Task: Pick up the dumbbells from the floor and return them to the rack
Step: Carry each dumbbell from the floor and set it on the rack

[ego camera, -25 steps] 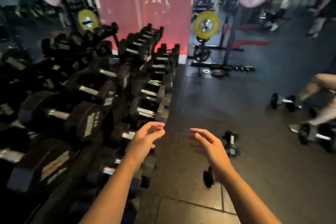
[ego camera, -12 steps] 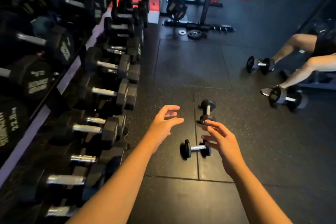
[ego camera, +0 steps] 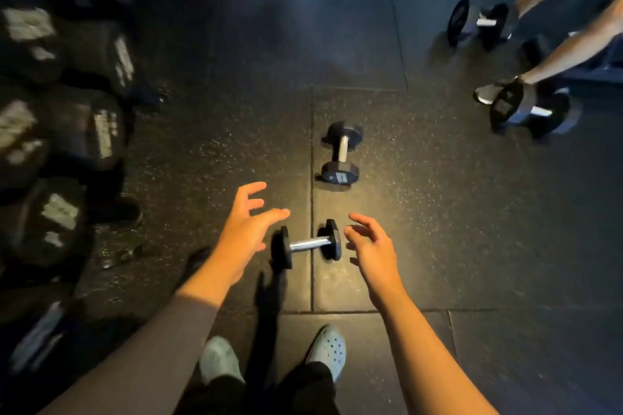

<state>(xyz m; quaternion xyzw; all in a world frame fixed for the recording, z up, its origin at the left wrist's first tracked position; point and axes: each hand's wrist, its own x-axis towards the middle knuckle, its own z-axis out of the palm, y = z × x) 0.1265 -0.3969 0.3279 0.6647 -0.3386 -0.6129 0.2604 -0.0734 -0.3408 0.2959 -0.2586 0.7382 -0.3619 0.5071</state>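
Since the earlier frame, both hands are lowered toward the near dumbbell (ego camera: pixel 308 243) on the floor (ego camera: pixel 438 246). The left hand (ego camera: pixel 243 232) and right hand (ego camera: pixel 372 248) are spread open, empty, flanking it. The reach step is in hand; closure around the handle is required next.

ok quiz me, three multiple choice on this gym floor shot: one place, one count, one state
1. Where is the near dumbbell?
A. between the two hands
B. on the rack
C. under a shoe

2. How many small dumbbells lie straight ahead of the person?
A. one
B. two
C. four

3. State of the hands?
A. both open, holding nothing
B. left closed on a handle
C. right lifting a weight

Answers:
1 A, it lies on the floor between the left hand and right hand.
2 B, the far dumbbell lies beyond it.
3 A, fingers spread, touching nothing.
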